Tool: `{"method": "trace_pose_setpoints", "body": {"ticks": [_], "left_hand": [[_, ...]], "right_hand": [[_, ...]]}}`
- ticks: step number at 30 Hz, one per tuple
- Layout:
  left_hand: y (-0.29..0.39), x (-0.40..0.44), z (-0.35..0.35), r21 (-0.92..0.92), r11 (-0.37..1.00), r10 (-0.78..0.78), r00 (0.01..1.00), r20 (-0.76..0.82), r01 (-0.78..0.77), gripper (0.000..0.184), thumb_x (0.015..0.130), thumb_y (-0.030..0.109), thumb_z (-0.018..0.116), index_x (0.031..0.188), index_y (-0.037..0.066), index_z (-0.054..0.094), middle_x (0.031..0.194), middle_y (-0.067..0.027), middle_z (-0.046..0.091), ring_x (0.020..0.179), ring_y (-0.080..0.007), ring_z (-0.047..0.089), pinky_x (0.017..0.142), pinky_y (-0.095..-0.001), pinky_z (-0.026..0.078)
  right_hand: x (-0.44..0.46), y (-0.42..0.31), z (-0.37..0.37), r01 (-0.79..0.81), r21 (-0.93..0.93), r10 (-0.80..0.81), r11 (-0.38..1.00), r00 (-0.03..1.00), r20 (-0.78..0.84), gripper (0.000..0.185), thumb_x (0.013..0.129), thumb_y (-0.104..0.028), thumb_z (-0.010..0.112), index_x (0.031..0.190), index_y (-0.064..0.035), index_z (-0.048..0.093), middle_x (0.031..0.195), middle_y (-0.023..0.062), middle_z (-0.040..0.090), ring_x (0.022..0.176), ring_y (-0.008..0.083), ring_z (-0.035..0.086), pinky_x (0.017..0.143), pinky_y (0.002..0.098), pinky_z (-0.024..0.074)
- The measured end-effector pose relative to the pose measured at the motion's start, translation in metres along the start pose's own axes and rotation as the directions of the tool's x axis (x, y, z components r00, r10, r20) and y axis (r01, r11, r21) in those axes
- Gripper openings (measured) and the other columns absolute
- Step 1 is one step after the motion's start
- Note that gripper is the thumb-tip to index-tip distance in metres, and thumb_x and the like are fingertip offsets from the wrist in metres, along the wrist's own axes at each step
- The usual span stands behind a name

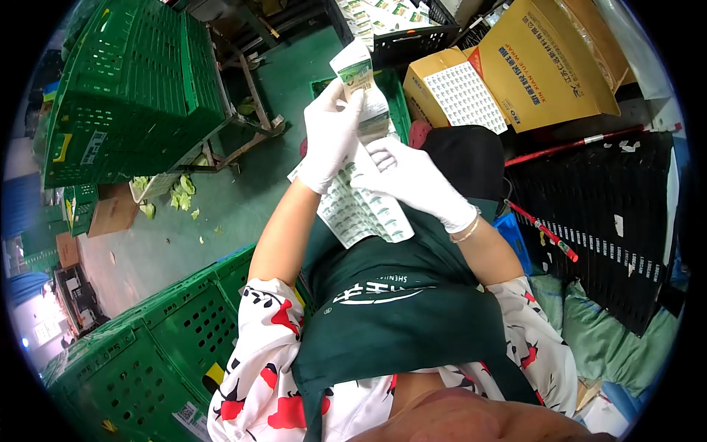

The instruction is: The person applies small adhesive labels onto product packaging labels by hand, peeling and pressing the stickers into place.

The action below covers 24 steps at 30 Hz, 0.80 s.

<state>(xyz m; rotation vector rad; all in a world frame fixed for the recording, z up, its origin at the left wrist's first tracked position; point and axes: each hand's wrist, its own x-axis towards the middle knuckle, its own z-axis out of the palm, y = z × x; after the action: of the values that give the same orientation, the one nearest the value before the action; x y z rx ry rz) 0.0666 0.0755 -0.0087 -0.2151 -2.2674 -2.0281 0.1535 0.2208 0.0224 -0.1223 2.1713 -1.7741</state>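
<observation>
Crates (pixel 132 96) nearby, basket (pixel 398 101) half-hidden behind, left hand (pixel 328 136) pinches a printed strip (pixel 356 72); right hand (pixel 421 178) curls fingers against labels (pixel 350 210), grip unclear.

Open floor (pixel 177 243) left of the person's left hand (pixel 331 136), stacked green crates (pixel 132 88) bounding it, label strip (pixel 374 107) filling the gap to the right hand (pixel 420 180), cardboard box (pixel 427 88) and red pole (pixel 563 149) (set slantwise) hemming the right side.
</observation>
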Motion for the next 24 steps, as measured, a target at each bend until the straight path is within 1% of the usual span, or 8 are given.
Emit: {"method": "trace_pose_setpoints", "body": {"ticks": [4, 6, 8, 11, 14, 18, 20, 24], "left_hand": [[0.009, 0.003, -0.006, -0.117, 0.986, -0.117, 0.993, 0.017, 0.118, 0.026, 0.098, 0.016, 0.06, 0.114, -0.003, 0.066, 0.09, -0.0024, 0.069, 0.074, -0.0034, 0.057, 0.064, -0.0199, 0.046], [0.027, 0.0, -0.013, -0.193, 0.95, -0.242, 0.97, 0.04, 0.245, 0.022, 0.101, 0.018, 0.058, 0.107, -0.001, 0.067, 0.079, 0.003, 0.065, 0.065, -0.0008, 0.051, 0.057, -0.0187, 0.041], [0.027, -0.002, -0.013, -0.269, 0.945, -0.19, 0.982, 0.0, 0.183, 0.025, 0.1, 0.017, 0.058, 0.116, -0.001, 0.064, 0.087, 0.0011, 0.067, 0.07, -0.0014, 0.053, 0.061, -0.0186, 0.043], [0.009, -0.002, -0.005, -0.317, 0.948, -0.068, 0.991, -0.111, 0.03, 0.028, 0.099, 0.013, 0.06, 0.123, -0.002, 0.062, 0.1, -0.0013, 0.068, 0.082, -0.0034, 0.057, 0.072, -0.0193, 0.046], [0.002, -0.004, 0.003, -0.177, 0.982, 0.025, 0.982, -0.19, -0.06, 0.027, 0.099, 0.012, 0.061, 0.121, -0.003, 0.062, 0.1, -0.0012, 0.068, 0.083, -0.0036, 0.056, 0.074, -0.0197, 0.046], [0.012, -0.008, 0.005, -0.07, 0.998, -0.007, 0.986, -0.169, -0.005, 0.024, 0.098, 0.01, 0.062, 0.119, -0.001, 0.063, 0.1, -0.0017, 0.069, 0.087, -0.0049, 0.058, 0.078, -0.0212, 0.047], [0.017, -0.011, 0.007, -0.093, 0.995, -0.055, 0.986, -0.158, 0.04, 0.024, 0.098, 0.01, 0.061, 0.119, 0.0, 0.063, 0.101, -0.0024, 0.069, 0.089, -0.0062, 0.059, 0.08, -0.0222, 0.047], [0.021, -0.01, 0.011, -0.114, 0.994, -0.017, 0.99, -0.137, 0.001, 0.024, 0.098, 0.008, 0.06, 0.12, -0.001, 0.063, 0.106, -0.0041, 0.069, 0.092, -0.0071, 0.059, 0.082, -0.0229, 0.048]], "right_hand": [[0.009, 0.011, -0.001, 0.068, 0.072, -0.063, 0.995, 0.996, -0.069, 0.026, 0.092, -0.023, 0.069, 0.101, 0.0005, 0.066, 0.08, 0.0046, 0.065, 0.074, 0.0095, 0.061, 0.07, 0.0276, 0.0495], [0.007, 0.007, -0.003, 0.061, 0.002, -0.061, 0.998, 0.996, -0.06, 0.024, 0.095, -0.023, 0.066, 0.101, 0.0001, 0.067, 0.078, 0.004, 0.065, 0.075, 0.0071, 0.059, 0.07, 0.0257, 0.0487], [0.006, 0.006, -0.005, -0.001, -0.089, -0.002, 0.996, 0.999, -0.033, 0.025, 0.095, -0.022, 0.066, 0.104, 0.0009, 0.067, 0.08, 0.0019, 0.065, 0.076, 0.002, 0.056, 0.071, 0.0217, 0.0483], [0.004, 0.005, -0.001, 0.035, 0.001, -0.035, 0.999, 0.995, -0.09, 0.025, 0.095, -0.023, 0.066, 0.105, 0.0, 0.068, 0.08, 0.0029, 0.065, 0.075, 0.0026, 0.055, 0.071, 0.0229, 0.0487], [0.002, 0.012, -0.001, 0.148, -0.079, -0.154, 0.986, 0.985, -0.075, 0.028, 0.094, -0.021, 0.067, 0.114, -0.001, 0.066, 0.085, 0.0049, 0.067, 0.076, 0.0038, 0.055, 0.073, 0.0239, 0.05], [0.003, -0.002, -0.009, 0.029, -0.026, -0.032, 0.999, 0.993, -0.118, 0.034, 0.092, -0.013, 0.068, 0.124, -0.0043, 0.061, 0.095, 0.0044, 0.067, 0.079, 0.0044, 0.057, 0.075, 0.0211, 0.0509], [0.013, -0.001, -0.012, 0.154, 0.059, -0.138, 0.986, 0.967, -0.216, 0.034, 0.09, -0.017, 0.07, 0.119, -0.0022, 0.062, 0.097, 0.0067, 0.068, 0.083, 0.0086, 0.063, 0.075, 0.0245, 0.053], [0.026, -0.011, -0.009, 0.186, -0.22, -0.235, 0.958, 0.947, -0.22, 0.029, 0.091, -0.013, 0.069, 0.118, -0.0051, 0.064, 0.091, 0.0031, 0.065, 0.078, 0.0055, 0.059, 0.072, 0.0219, 0.051]]}}
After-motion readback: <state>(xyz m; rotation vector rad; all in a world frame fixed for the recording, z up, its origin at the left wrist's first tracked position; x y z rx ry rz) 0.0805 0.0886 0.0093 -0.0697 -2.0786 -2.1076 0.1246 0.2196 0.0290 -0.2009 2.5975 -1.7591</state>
